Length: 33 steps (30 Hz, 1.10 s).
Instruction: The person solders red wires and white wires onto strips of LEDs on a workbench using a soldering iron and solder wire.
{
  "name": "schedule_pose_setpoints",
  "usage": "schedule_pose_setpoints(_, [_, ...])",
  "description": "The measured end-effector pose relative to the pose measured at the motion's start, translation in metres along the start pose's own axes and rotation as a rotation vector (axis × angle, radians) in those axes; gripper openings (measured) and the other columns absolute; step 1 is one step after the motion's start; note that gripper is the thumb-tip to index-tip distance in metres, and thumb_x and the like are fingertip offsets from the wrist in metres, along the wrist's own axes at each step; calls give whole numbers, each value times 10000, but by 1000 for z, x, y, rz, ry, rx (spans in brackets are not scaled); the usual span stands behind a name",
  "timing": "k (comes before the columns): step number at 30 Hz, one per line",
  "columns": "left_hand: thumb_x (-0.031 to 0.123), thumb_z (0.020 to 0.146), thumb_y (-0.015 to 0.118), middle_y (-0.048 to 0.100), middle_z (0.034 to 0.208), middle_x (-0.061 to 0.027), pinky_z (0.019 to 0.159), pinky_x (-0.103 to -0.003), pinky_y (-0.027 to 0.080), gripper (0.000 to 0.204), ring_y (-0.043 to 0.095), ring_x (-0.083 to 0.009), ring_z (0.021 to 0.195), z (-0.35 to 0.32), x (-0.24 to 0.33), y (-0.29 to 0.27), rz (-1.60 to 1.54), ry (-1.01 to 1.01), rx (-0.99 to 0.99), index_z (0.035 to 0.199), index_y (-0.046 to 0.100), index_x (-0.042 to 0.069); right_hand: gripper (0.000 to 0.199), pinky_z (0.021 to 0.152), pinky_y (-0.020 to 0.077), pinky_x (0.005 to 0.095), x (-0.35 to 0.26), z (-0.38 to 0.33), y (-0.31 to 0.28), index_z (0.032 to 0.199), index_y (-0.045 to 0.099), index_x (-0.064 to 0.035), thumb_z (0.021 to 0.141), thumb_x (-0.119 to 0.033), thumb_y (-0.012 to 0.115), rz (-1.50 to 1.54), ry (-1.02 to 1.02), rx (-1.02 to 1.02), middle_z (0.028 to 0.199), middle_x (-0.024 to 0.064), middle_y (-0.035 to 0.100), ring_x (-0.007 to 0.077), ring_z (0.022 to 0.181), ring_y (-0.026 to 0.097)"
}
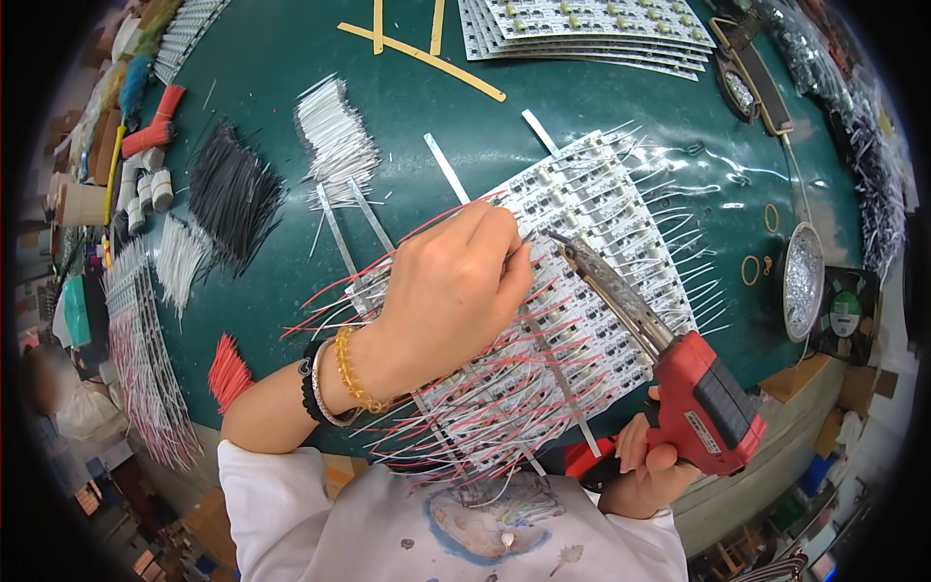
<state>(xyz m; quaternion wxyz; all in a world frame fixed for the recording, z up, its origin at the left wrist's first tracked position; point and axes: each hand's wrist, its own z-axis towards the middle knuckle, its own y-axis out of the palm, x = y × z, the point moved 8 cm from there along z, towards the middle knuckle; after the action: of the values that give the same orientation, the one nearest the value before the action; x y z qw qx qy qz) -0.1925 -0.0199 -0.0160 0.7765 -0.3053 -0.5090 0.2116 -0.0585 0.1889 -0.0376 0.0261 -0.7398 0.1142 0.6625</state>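
My right hand [648,464] grips a red and black soldering gun [706,412]. Its metal tip reaches up and left over a panel of white circuit boards [593,209], close to my left fingertips. My left hand [451,281] is closed in a pinch above the middle of that panel. What the pinch holds is too small and hidden to name. Red and white wires [504,393] stick out along the panel's near part, and pale wires [693,257] fringe its right side. Thin metal strips [446,167] lie among the boards and poke out past them.
Piles of black wires [233,194], white wires [337,136] and red wires [230,371] lie to the left. Stacked boards [592,34] sit at the back beside yellow strips [422,60]. On the right are a metal dish [803,281], a small fan [850,315] and rubber bands [751,270].
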Motion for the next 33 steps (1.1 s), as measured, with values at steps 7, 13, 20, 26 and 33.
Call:
schedule_pose_setpoints(7, [-1,757,674,549,672,-90,457,-293,408,118,534,-196,519,2,11,-14,138,144,81,739,557,2,800,374,359,230,-4,-2,3,1198,390,151,792,-490,645,-18,-44,-34,476,13,451,100,359,420])
schedule_pose_setpoints(13, [3,767,675,555,674,-77,474,-284,381,81,509,-182,537,-4,21,-17,-41,69,49,768,594,4,815,373,366,234,-6,-10,-7,1196,397,139,780,-517,643,32,-28,12,479,18,462,105,362,437])
schedule_pose_setpoints(20, [19,773,675,534,644,-75,475,-296,395,126,515,-188,525,-7,10,4,-8,11,-44,726,558,3,804,372,367,238,7,-22,-14,1174,412,135,770,-517,657,9,-53,0,463,20,456,109,352,435])
schedule_pose_setpoints(26, [19,764,678,519,623,-72,474,-296,396,151,513,-189,512,-6,6,7,-22,-14,-71,686,548,14,796,369,364,238,19,-32,-42,1170,416,134,773,-512,657,-228,-126,-21,459,18,453,108,349,430])
schedule_pose_setpoints(33, [19,760,677,518,620,-70,473,-308,390,153,513,-197,511,-5,9,7,20,23,-66,682,545,13,786,366,361,238,33,-40,-54,1165,420,132,776,-507,657,-498,-219,-54,455,17,450,106,344,425])
